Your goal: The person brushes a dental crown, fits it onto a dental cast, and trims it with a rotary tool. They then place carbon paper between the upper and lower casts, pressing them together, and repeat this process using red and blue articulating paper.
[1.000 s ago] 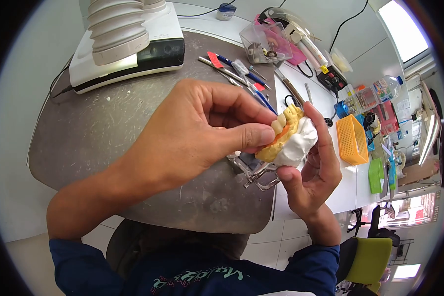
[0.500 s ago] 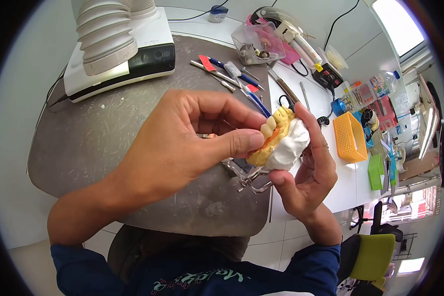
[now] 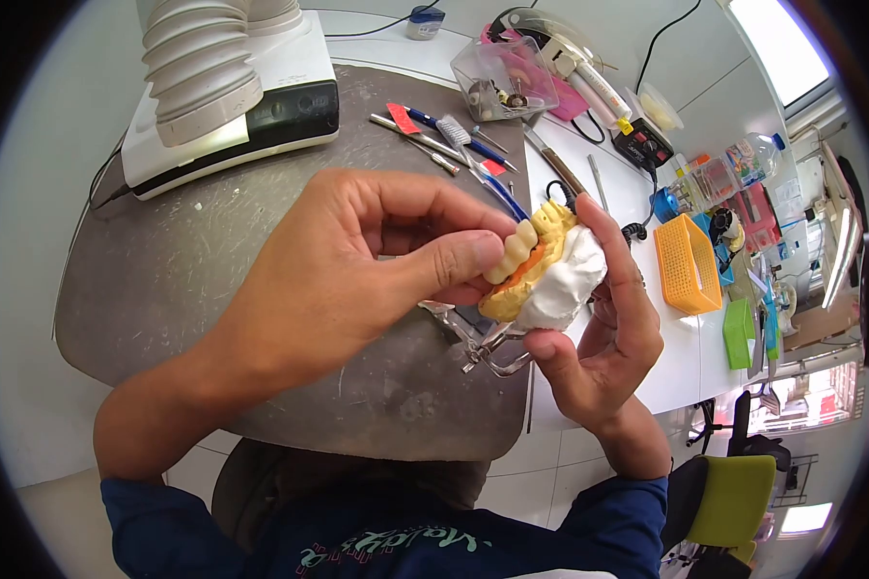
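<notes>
My left hand (image 3: 328, 280) pinches a cream row of false teeth (image 3: 514, 253) between thumb and fingers, close beside a dental model. That dental model (image 3: 562, 275) has a yellow cast with an orange band on one side and white plaster on the other. It rests in my right hand (image 3: 608, 338), with the fingers behind it and the thumb at its lower edge. A metal articulator frame (image 3: 488, 352) hangs below the model, partly hidden by my hands. The teeth row sits along the orange band; whether they touch is unclear.
A white suction unit (image 3: 232, 145) with a ribbed hose stands at the back left of the grey mat (image 3: 212, 232). Behind my hands lie pens and a brush (image 3: 454, 130). Further right are a clear bin (image 3: 502, 82), a yellow basket (image 3: 686, 265) and a green basket (image 3: 739, 333).
The teeth row has shifted slightly left and tilted away from the cast, showing more of its length. My left fingers have moved a little left with it.
</notes>
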Action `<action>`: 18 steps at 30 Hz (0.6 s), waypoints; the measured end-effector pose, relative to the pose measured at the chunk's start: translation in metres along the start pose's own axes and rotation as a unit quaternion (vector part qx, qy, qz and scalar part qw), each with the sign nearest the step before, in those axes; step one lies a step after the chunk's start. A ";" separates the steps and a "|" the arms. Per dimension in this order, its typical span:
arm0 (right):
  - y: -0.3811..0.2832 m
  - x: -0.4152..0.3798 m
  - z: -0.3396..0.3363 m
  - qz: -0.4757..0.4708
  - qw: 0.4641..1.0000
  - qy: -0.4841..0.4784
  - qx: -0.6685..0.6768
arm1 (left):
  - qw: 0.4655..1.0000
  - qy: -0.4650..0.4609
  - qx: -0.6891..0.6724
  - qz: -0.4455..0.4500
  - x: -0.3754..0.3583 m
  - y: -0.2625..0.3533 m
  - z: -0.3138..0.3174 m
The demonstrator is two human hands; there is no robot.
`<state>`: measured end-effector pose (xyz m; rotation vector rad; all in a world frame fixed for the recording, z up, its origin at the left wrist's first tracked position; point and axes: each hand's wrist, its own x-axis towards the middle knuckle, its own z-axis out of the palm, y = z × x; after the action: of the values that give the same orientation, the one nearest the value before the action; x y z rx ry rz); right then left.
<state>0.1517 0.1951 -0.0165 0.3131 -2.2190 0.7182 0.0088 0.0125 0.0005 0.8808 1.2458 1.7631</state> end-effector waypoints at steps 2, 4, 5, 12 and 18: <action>0.000 0.000 -0.001 -0.001 1.000 -0.002 -0.006 | 1.000 0.000 0.005 0.000 0.000 0.000 -0.001; 0.000 -0.001 -0.001 0.001 1.000 -0.002 -0.006 | 1.000 -0.004 0.018 0.007 0.000 0.000 -0.001; 0.000 -0.001 -0.001 0.001 1.000 -0.002 -0.006 | 1.000 -0.004 0.018 0.006 0.000 0.001 0.000; 0.001 -0.001 -0.002 -0.011 1.000 -0.005 -0.009 | 0.998 0.016 0.056 0.008 -0.001 0.004 0.001; 0.002 -0.001 0.000 -0.014 1.000 0.000 -0.002 | 0.996 0.028 0.079 0.007 -0.001 0.006 0.003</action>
<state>0.1516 0.1965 -0.0174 0.3413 -2.2120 0.6979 0.0110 0.0115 0.0075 0.9358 1.4345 1.7281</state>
